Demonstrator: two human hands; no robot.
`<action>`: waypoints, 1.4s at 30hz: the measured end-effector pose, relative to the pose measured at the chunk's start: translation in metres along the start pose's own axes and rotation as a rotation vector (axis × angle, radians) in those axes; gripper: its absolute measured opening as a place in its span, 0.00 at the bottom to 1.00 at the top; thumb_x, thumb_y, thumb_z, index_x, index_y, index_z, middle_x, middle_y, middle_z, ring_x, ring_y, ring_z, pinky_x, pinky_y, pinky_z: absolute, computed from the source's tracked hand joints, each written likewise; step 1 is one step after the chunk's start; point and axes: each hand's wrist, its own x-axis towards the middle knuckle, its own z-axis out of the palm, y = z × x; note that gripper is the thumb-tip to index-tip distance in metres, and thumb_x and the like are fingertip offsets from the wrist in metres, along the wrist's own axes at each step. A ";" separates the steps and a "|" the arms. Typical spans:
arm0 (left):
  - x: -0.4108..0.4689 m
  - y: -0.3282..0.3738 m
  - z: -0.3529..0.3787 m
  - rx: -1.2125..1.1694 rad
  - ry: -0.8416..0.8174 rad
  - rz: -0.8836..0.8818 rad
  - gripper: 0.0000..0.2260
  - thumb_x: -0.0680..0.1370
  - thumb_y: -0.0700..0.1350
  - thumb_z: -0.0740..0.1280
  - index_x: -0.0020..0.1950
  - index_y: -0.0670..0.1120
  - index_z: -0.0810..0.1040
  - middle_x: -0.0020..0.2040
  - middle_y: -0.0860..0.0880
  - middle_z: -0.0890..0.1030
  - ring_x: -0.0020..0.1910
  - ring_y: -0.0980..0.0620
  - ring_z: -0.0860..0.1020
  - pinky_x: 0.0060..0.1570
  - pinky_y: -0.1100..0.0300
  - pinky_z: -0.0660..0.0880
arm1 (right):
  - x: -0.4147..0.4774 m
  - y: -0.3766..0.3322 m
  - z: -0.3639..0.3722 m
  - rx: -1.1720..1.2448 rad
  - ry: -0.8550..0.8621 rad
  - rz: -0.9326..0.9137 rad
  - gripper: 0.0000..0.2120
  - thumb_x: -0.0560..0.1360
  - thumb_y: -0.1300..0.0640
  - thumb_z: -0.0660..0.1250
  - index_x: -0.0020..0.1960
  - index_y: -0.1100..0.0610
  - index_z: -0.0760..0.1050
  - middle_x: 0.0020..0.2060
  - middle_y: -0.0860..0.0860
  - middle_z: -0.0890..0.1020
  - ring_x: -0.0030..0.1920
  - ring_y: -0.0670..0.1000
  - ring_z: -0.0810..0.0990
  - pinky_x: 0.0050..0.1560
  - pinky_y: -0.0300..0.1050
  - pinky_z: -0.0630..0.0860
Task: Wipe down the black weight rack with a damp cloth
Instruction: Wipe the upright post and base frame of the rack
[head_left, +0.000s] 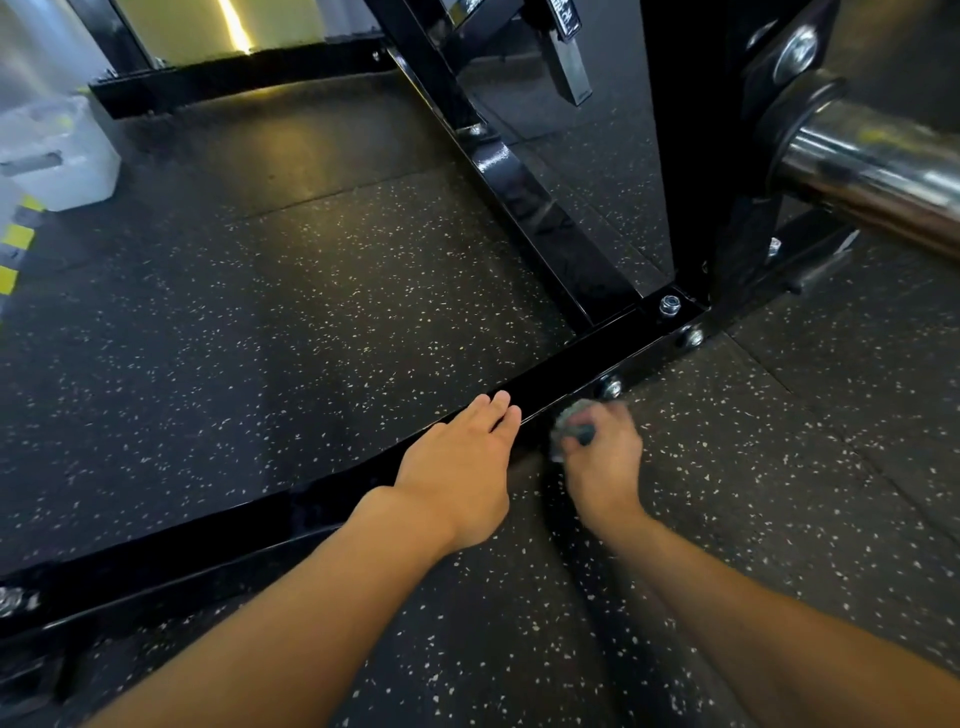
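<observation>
The black weight rack (571, 358) has a low base bar running diagonally across the speckled floor, bolted to an upright post at the right. My left hand (462, 467) rests flat on top of that bar, fingers straight. My right hand (602, 447) grips a bunched grey-green cloth (569, 418) and holds it against the near side of the bar, just below a bolt (612, 388). The right hand and cloth are motion-blurred.
A chrome sleeve (872, 171) juts out from the post at upper right. A second black bar (524, 192) slopes back from the joint. A white plastic container (57, 156) stands at far left beside yellow-black floor tape (18, 244). Dark speckled rubber flooring surrounds everything.
</observation>
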 end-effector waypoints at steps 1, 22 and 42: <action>0.000 0.000 0.001 -0.004 0.005 -0.005 0.34 0.82 0.41 0.58 0.82 0.48 0.42 0.81 0.53 0.38 0.80 0.55 0.40 0.76 0.54 0.52 | 0.004 0.001 -0.001 -0.006 0.061 0.039 0.09 0.71 0.73 0.68 0.43 0.61 0.75 0.45 0.47 0.71 0.42 0.40 0.71 0.49 0.39 0.75; 0.000 -0.002 0.005 -0.277 -0.003 -0.030 0.36 0.78 0.34 0.59 0.82 0.47 0.46 0.82 0.53 0.42 0.80 0.56 0.42 0.78 0.58 0.50 | -0.018 -0.023 0.010 -0.055 0.025 -0.113 0.11 0.70 0.72 0.68 0.42 0.57 0.76 0.45 0.46 0.72 0.39 0.39 0.70 0.42 0.35 0.74; -0.029 0.043 0.078 -2.714 0.267 -0.745 0.12 0.83 0.37 0.60 0.66 0.36 0.73 0.61 0.37 0.78 0.50 0.44 0.79 0.42 0.54 0.77 | -0.033 -0.095 -0.050 -0.576 -1.012 -0.272 0.25 0.75 0.63 0.66 0.71 0.53 0.72 0.66 0.53 0.69 0.67 0.55 0.68 0.70 0.53 0.67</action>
